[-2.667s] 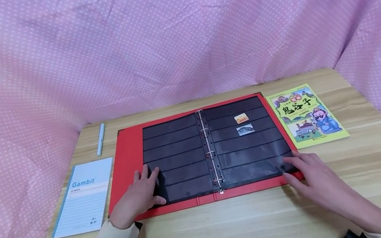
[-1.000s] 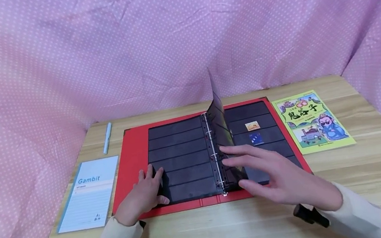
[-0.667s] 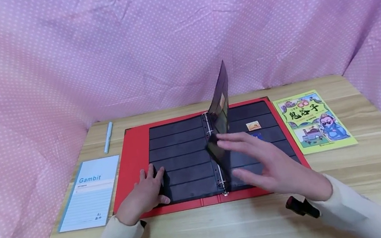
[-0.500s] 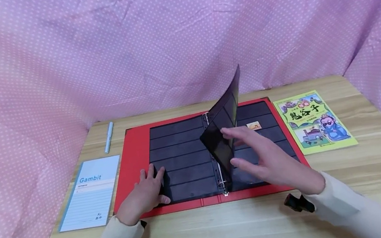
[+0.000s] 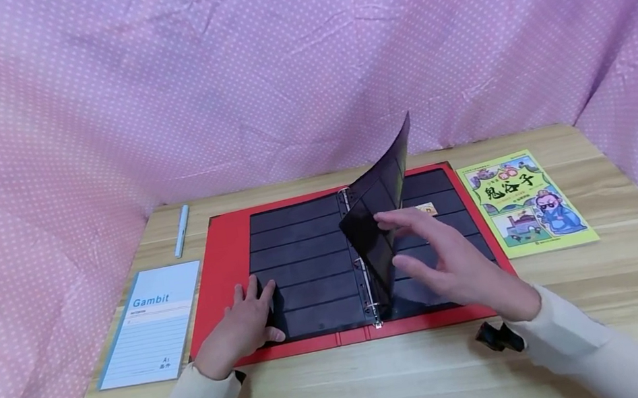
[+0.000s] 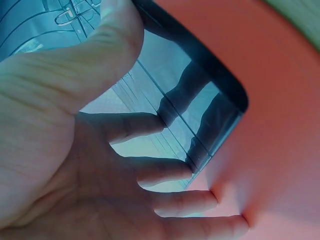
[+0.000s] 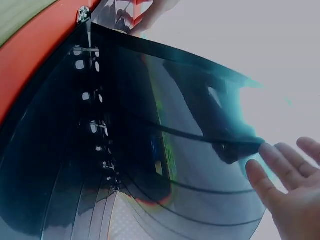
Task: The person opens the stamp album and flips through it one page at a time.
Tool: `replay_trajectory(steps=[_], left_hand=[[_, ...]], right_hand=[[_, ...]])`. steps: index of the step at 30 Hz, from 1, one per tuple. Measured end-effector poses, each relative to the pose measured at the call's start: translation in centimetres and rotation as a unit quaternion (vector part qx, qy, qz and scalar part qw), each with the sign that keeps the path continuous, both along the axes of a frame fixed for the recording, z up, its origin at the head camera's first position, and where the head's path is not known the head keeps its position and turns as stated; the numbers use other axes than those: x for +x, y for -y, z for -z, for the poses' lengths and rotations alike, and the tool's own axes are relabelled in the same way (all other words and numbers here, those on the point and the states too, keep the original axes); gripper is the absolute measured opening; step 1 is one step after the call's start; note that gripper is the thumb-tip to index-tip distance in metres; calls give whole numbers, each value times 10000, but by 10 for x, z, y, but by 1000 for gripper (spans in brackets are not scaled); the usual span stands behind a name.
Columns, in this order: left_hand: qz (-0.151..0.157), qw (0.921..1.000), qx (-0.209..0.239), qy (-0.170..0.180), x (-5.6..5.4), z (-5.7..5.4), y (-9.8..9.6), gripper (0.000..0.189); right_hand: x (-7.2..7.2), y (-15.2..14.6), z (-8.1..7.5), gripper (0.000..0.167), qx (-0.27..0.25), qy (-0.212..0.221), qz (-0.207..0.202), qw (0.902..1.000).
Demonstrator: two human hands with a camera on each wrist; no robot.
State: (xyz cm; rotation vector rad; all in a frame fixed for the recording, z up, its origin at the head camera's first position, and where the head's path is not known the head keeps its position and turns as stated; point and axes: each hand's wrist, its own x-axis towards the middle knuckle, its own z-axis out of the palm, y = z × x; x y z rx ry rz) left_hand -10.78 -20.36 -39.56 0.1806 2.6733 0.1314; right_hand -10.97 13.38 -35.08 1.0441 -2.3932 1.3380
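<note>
A red ring binder lies spread on the table, its black pages divided into strip pockets. One black page stands raised at the rings, its near corner bent left and its far corner leaning right. My right hand touches this page with its fingertips; in the right wrist view, the straight fingers meet the page edge and the thumb stands apart. A small stamp-like picture shows on the page beneath, partly hidden. My left hand rests with spread fingers on the left page's lower outer edge and the red cover.
Left of the binder lie a light blue Gambit notebook and a pale blue pen. A yellow-green illustrated book sits at the right. Pink dotted cloth hangs behind the wooden table.
My right hand has moved left from the right page's lower corner, and that page now stands up, exposing another page beneath. Over the last half second it shifts only slightly. My left hand stays put.
</note>
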Motion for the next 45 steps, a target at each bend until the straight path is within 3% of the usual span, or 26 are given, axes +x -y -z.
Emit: replay_trajectory(steps=[6, 10, 17, 21, 25, 28, 31, 35, 39, 42, 45], left_hand=[[25, 10000, -20, -22, 0, 1, 0, 97], [38, 10000, -27, -36, -1, 1, 0, 97], [247, 9996, -21, -116, -1, 1, 9, 93], [300, 9951, 813, -482, -8, -7, 32, 71], [-105, 9747, 1938, -1109, -22, -27, 55, 54], [-174, 9666, 2171, -1348, -30, -39, 54, 59], [184, 9742, 1938, -1141, -31, -37, 34, 71], [503, 9930, 914, -549, -28, -15, 2, 87], [446, 9984, 141, -316, -28, 4, -15, 91], [408, 9984, 80, -381, -28, 8, -19, 90], [387, 9984, 115, -398, -28, 6, -19, 90]], right_hand=[[0, 5, 0, 52, -429, 146, -1051, 9934], [-5, 9, 4, 46, -702, 638, -1277, 9873], [-12, 17, 18, 37, 561, 1208, -1036, 9857], [-12, 24, 29, 36, 1237, 1485, -1047, 9755], [-11, 30, 40, 39, 1920, 1335, -1155, 9654], [-12, 34, 45, 37, 2296, 1035, -1282, 9593], [-13, 37, 49, 37, 2567, 714, -1349, 9544], [-15, 36, 50, 38, 2717, 431, -1490, 9498], [-20, 32, 47, 43, 2451, 686, -1573, 9542], [-30, 27, 47, 56, 2302, 1103, -1158, 9599], [-41, 23, 51, 73, 2470, 1634, -645, 9530]])
